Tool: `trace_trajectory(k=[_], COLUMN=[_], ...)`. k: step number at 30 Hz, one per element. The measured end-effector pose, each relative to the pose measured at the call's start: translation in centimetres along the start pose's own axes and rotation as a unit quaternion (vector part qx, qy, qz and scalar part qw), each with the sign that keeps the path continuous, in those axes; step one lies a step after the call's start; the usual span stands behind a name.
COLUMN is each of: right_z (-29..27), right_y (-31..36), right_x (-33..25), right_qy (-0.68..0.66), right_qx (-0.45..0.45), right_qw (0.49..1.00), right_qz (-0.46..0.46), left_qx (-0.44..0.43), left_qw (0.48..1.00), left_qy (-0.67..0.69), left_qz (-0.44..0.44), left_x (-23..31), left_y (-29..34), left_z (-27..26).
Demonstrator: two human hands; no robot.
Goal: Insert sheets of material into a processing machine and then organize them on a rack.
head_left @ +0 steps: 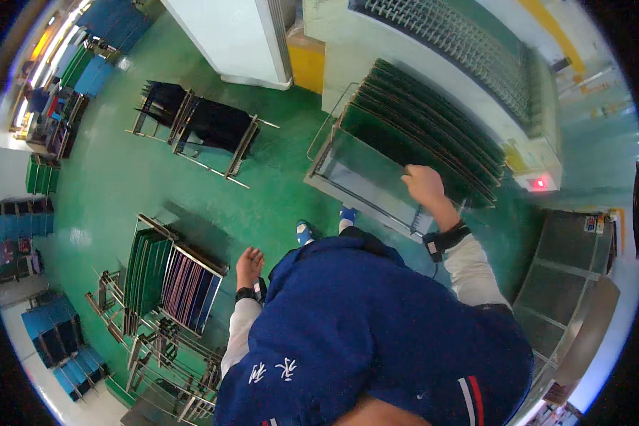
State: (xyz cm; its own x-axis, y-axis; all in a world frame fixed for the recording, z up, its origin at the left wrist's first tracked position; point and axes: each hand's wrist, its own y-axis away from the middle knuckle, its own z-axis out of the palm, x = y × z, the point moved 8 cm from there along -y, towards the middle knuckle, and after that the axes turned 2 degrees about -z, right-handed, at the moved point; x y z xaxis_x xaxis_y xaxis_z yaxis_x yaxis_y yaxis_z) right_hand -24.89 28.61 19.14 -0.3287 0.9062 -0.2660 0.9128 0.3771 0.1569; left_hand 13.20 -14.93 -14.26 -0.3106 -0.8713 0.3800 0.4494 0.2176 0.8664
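Observation:
My right hand (424,186) is closed at the upper edge of a thin, see-through sheet (373,162), the nearest one in a metal rack (366,195) ahead of me. Its fingertips look pinched on that edge, though the far side of the grip is hidden. Behind it several dark green sheets (426,121) stand upright, side by side. My left hand (250,266) hangs by my left side with fingers loosely apart, holding nothing. A second rack (213,268) with green and dark panels (149,266) stands to its left, apart from the hand. Both wrists wear dark bands.
A pale machine with a bed of rollers (454,50) stands behind the front rack; a red light (539,184) glows on its corner. A low rack with black panels (216,124) stands far left. A framed grey unit (564,270) is on my right. The floor (277,192) is green.

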Motion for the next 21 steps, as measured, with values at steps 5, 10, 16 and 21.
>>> trace_trajectory(k=[5,10,16,21], right_z=[-4.4,-13.6,-23.0,-25.8], right_y=[0.2,2.2,4.5,6.4], right_x=[-1.9,-3.4,-0.7,6.7], right_qy=[0.006,-0.001,-0.091,-0.492], right_qx=[0.029,0.069,0.113,0.297], right_qw=[0.999,0.996,0.989,0.811], right_qz=[-0.029,-0.052,-0.005,0.109], left_qx=[-0.045,-0.033,-0.101,-0.036], left_qw=[0.986,0.992,0.968,0.996], left_qy=[0.155,-0.105,-0.222,-0.07], left_qz=[-0.036,0.061,0.059,0.039], left_x=[-2.4,1.1,0.6,0.7], left_y=[-2.4,-1.4,-2.3,-1.2], left_z=[-7.3,-0.9,-0.2,3.3])
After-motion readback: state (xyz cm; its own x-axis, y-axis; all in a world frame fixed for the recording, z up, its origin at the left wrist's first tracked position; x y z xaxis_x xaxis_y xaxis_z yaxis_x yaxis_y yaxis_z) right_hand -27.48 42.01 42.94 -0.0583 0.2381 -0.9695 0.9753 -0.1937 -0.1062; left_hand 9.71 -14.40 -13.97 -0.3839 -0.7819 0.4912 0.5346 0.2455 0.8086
